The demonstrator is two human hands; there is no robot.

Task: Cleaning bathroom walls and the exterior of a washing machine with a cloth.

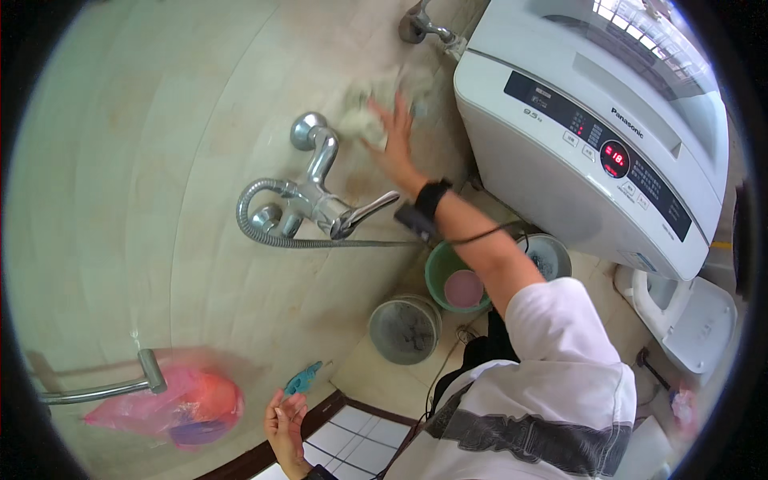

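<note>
My right hand (393,141) reaches up toward the tiled wall with its fingers spread. A dark band with a small device and a cable is around its wrist. Just beyond the fingertips is a blurred, pale greenish-white thing (354,120), perhaps cloth; whether the fingers touch it I cannot tell. Below and left of that hand, a chrome mixer tap (318,207) with a lever is fixed to the wall. My left hand (287,429) is low at the left, fingers loosely bent and nothing visible in it. A blue rubber glove or cloth (303,378) hangs just above its fingertips.
A Panasonic washing machine (576,162) with a lit display stands at the right. On the floor are a grey bucket (405,330), a green basin (441,267) and another bucket (549,258). A pink plastic bag (180,405) hangs by a metal rail (96,393). A toilet (684,318) is at far right.
</note>
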